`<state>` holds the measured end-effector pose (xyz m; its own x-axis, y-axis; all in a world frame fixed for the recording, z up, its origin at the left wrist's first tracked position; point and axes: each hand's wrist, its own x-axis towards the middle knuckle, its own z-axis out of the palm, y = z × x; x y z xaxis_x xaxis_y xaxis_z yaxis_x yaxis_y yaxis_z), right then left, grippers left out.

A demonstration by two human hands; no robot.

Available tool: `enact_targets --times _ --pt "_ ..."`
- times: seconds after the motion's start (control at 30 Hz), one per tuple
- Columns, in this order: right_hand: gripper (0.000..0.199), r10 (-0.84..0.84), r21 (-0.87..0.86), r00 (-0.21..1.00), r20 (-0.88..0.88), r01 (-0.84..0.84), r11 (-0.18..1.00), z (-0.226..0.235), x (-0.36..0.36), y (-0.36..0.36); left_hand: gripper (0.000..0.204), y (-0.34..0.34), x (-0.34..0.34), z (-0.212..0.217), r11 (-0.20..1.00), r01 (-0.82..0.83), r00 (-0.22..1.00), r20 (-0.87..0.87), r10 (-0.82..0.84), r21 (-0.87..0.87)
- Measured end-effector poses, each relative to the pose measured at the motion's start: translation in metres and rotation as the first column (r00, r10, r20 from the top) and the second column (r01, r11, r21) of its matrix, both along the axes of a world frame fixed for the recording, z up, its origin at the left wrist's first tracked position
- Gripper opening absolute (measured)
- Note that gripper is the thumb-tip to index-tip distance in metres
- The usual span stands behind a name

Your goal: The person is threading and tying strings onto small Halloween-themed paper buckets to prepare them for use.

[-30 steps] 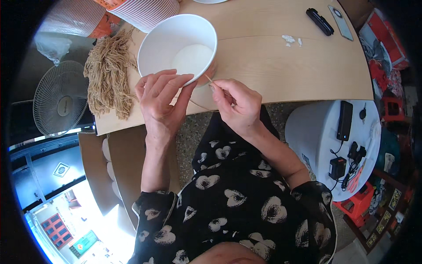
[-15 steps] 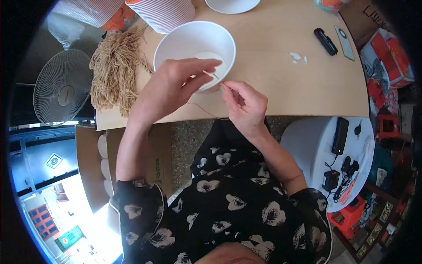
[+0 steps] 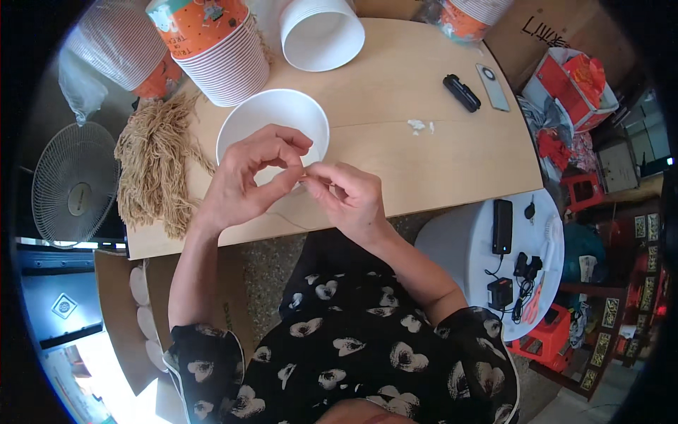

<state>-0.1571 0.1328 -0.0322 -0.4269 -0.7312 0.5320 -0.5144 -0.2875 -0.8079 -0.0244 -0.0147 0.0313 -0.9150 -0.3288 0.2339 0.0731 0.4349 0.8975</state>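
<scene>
A round white paper tub (image 3: 236, 116) stands on the table, its mouth facing up. My left hand (image 3: 244, 180) is over its near side, thumb and fingers curled into a ring and pinched at the tips. Against those tips are the fingers of my right hand (image 3: 353, 201), also pinched. Both hands work on a thin tan cord (image 3: 286, 220), mostly hidden by the fingers; a length of it hangs below them near the table's front edge. Left of the tub lies a thick bundle of tan cords (image 3: 152, 159). What lies in the tub is mostly covered by my left hand.
Stacked orange-patterned tubs (image 3: 226, 67) and a white tub lying on its side (image 3: 321, 39) are at the back. To the right lie white scraps (image 3: 417, 126), a black case (image 3: 462, 93) and a phone (image 3: 492, 85). A round white stool (image 3: 466, 233) holds chargers. A fan (image 3: 74, 187) stands left.
The view has shifted, so the table appears lower and farther left. My left thumb and fingers have closed in and come together with my right fingertips at the cord.
</scene>
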Motion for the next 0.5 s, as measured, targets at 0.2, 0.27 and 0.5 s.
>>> enact_targets --times 0.2,0.27,0.5 --pt "0.014 0.096 -0.081 0.992 0.079 -0.089 0.993 0.005 -0.003 0.0 0.032 0.009 -0.012 0.007 0.974 0.102 0.984 -0.123 -0.129 -0.202" --pt "0.012 0.139 -0.097 0.984 0.11 -0.128 0.987 0.005 -0.004 0.0 0.049 0.012 -0.013 0.007 0.944 0.11 0.993 0.003 -0.115 -0.311" --pt "0.012 0.197 0.023 0.906 0.374 -0.222 0.975 0.015 -0.014 0.006 0.057 0.008 -0.002 0.009 0.72 0.015 0.997 0.07 0.046 -0.694"
